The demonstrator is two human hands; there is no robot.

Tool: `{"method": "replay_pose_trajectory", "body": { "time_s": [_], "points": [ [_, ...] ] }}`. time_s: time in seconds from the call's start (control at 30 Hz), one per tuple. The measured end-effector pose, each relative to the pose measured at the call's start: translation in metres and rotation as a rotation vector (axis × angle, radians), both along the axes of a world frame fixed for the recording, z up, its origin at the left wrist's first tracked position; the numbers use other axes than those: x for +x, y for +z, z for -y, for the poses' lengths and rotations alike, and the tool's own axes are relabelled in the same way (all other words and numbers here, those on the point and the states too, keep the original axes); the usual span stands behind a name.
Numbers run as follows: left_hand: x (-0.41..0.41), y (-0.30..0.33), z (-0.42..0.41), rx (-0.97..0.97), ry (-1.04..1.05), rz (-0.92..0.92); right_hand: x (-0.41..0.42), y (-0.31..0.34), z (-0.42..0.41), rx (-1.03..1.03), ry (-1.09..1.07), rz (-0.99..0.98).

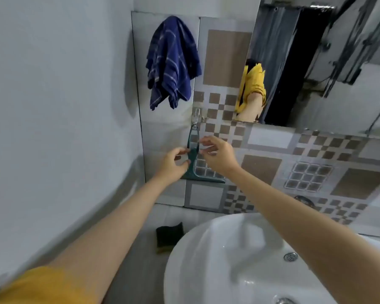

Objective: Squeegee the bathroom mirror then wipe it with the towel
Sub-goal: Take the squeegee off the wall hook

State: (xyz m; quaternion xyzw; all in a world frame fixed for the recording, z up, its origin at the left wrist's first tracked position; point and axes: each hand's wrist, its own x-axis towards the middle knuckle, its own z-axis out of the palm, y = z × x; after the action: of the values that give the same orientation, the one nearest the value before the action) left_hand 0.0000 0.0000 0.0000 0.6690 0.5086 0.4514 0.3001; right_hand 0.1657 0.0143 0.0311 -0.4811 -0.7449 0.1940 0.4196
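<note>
A green squeegee [193, 150] hangs blade-down from a clear hook [197, 116] on the tiled wall, left of the mirror [316, 62]. My left hand [173, 164] pinches the lower left side of its handle between thumb and fingers. Just right of the handle is my right hand [217, 154], fingers curled and apart, fingertips close to the handle but holding nothing. A dark blue striped towel [172, 62] hangs on the wall above the squeegee. The mirror shows a reflected yellow sleeve and arm.
A white round sink [206, 260] sits below at the right, its drain [290, 256] visible. A dark sponge [169, 235] lies on the counter left of the sink. A plain white wall closes in on the left.
</note>
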Motion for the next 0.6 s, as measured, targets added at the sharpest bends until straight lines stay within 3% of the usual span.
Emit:
{"method": "replay_pose_trajectory", "body": {
  "time_s": [0.4,0.6],
  "points": [
    [0.005,-0.014,-0.009,-0.023,0.002,0.165,-0.018,0.002,-0.006,0.016,-0.081,-0.015],
    [0.010,-0.004,0.012,0.040,0.009,0.275,-0.018,0.014,0.009,0.055,-0.085,-0.126]
  ]
}}
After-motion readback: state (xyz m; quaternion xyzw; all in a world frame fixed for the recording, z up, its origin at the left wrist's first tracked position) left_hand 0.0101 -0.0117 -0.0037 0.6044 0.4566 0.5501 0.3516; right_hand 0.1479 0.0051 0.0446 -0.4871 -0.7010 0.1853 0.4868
